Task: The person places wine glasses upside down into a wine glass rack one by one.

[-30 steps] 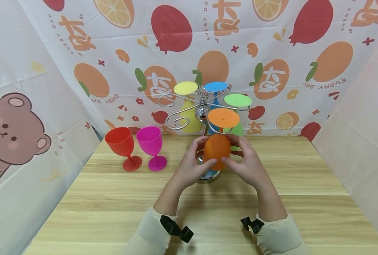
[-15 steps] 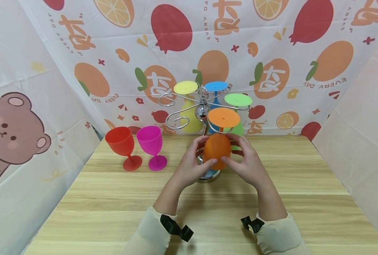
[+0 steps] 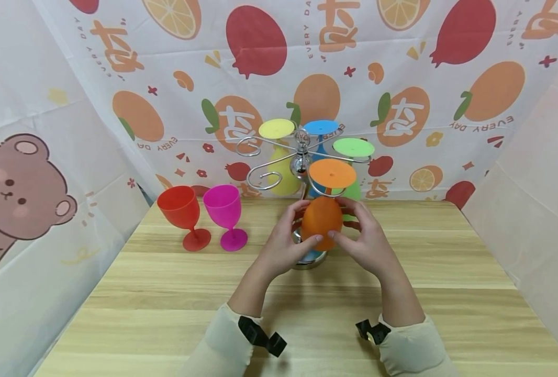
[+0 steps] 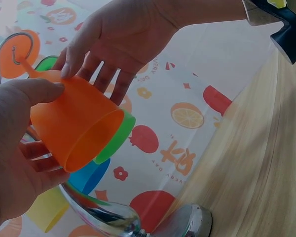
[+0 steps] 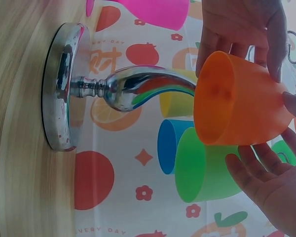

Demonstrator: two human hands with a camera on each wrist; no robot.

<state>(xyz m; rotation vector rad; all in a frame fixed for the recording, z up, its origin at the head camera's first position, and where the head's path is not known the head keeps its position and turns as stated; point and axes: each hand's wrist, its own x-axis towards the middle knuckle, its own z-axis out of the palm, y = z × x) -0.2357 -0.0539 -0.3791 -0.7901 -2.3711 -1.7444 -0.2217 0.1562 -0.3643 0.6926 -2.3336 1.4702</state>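
Observation:
An orange plastic goblet (image 3: 322, 222) hangs upside down from a curled arm of the chrome rack (image 3: 300, 166), its round foot above the wire. My left hand (image 3: 282, 242) holds its bowl from the left, and my right hand (image 3: 366, 243) holds it from the right. Both thumbs lie on the near side, with fingers reaching round behind. In the left wrist view the bowl's open mouth (image 4: 94, 140) points down toward the table. Yellow (image 3: 282, 175), blue (image 3: 321, 127) and green (image 3: 353, 147) goblets hang inverted on other arms, partly hidden in the head view.
A red goblet (image 3: 179, 207) and a magenta goblet (image 3: 222, 207) stand upright on the wooden table (image 3: 166, 314), left of the rack. Two curled arms at the rack's left carry no goblet. The rack's round chrome base (image 5: 64, 86) rests on the table. A fruit-print cloth (image 3: 260, 47) hangs behind.
The head view has shifted very slightly. Both hands stay on the orange goblet, and the goblets and rack keep their places.

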